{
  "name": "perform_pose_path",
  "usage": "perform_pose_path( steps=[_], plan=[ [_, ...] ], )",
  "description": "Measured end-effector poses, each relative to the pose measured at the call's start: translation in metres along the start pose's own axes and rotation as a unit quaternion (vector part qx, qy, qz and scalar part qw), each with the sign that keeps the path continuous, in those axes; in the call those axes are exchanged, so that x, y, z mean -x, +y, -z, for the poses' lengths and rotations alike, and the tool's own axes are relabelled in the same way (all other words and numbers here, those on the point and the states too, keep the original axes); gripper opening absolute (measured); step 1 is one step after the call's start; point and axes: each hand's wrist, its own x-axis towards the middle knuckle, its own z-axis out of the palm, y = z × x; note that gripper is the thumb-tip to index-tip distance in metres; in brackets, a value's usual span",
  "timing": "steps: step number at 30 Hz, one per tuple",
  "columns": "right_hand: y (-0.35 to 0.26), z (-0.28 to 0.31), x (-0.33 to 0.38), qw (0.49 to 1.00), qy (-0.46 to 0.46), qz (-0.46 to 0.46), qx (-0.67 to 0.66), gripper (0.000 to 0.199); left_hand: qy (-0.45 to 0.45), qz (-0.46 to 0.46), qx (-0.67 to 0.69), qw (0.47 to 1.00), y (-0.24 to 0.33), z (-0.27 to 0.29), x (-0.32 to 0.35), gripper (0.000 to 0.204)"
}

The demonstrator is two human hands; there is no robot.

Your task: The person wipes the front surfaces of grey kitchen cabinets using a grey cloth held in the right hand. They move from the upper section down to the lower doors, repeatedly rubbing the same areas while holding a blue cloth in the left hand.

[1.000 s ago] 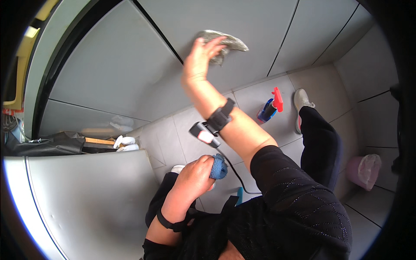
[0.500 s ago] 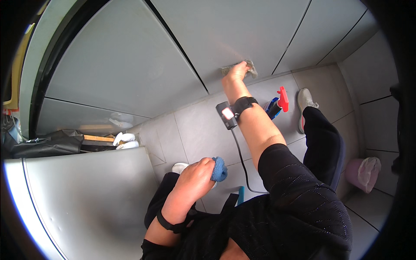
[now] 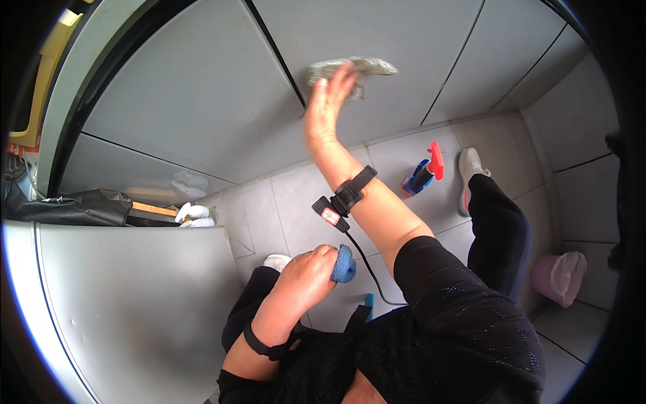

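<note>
My right hand [image 3: 326,108] is stretched out against the grey wall panel [image 3: 377,34], its fingers spread over a silvery-grey cloth [image 3: 367,65]. Flattened between fingers and wall, the cloth sticks out on both sides; the hand and cloth are slightly blurred. Lower down, in front of my body, my left hand [image 3: 306,273] is closed round a rolled blue cloth [image 3: 344,264], whose end pokes out beside the thumb. A spray bottle [image 3: 422,174] with a red trigger head and blue body stands on the floor to the right of my right forearm.
At left is a pale, smooth-topped appliance or cabinet [image 3: 128,303]. Behind it lie a black bag [image 3: 81,207] and white bottles [image 3: 194,214]. A pink lined bin [image 3: 557,277] stands at right. A cable [image 3: 367,266] hangs from my right wrist device. My shoes rest on the tiled floor [image 3: 256,202].
My right hand has moved up and to the left along the wall with the grey cloth, its fingers now more spread. My left hand still grips the blue cloth, nearly unmoved.
</note>
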Motion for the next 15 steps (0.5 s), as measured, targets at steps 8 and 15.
perform_pose_path(
  steps=[8, 15],
  plan=[
    [0.166, 0.056, -0.025, 0.866, 0.221, -0.357, -0.272, 0.072, 0.007, -0.022, 0.003, 1.000, -0.013, -0.005, -0.007, 0.026],
    [0.164, 0.083, -0.029, 0.858, 0.244, -0.385, -0.234, 0.052, 0.028, -0.048, -0.012, 0.998, -0.010, 0.000, -0.014, 0.027]
  ],
)
